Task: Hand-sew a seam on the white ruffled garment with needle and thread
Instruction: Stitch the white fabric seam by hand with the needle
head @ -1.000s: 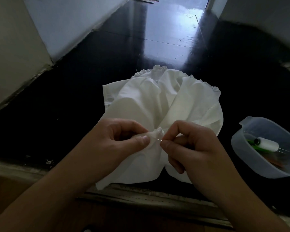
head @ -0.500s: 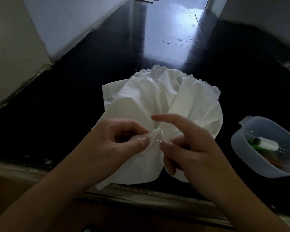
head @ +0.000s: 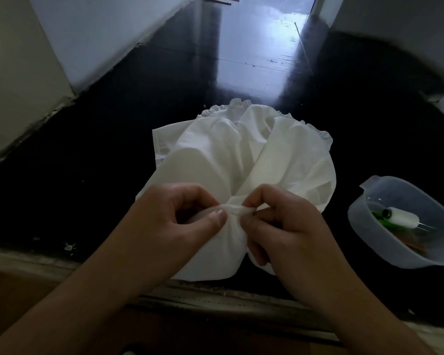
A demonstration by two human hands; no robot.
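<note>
My left hand [head: 180, 221] pinches a gathered fold of the white ruffled garment [head: 244, 162] between thumb and curled fingers [head: 217, 219], the thumb lying flat along the cloth. My right hand [head: 285, 224] meets it from the other side, its fingers [head: 251, 201] curled and pressed tight on the same little ridge of fabric, so the two hands nearly touch. A tiny dark speck shows at my right fingertips; I cannot tell whether it is the needle, and no thread is visible to me. From the pinch the garment spreads away from me in broad folds over the black table [head: 113, 155], its frilled edge on the far side and its near hem hanging at the table's worn front edge. Off to my right, well apart from the garment, sits a translucent plastic container [head: 364, 226] holding a white spool [head: 401, 217], something green [head: 379, 221] and something orange, too blurred to name
</note>
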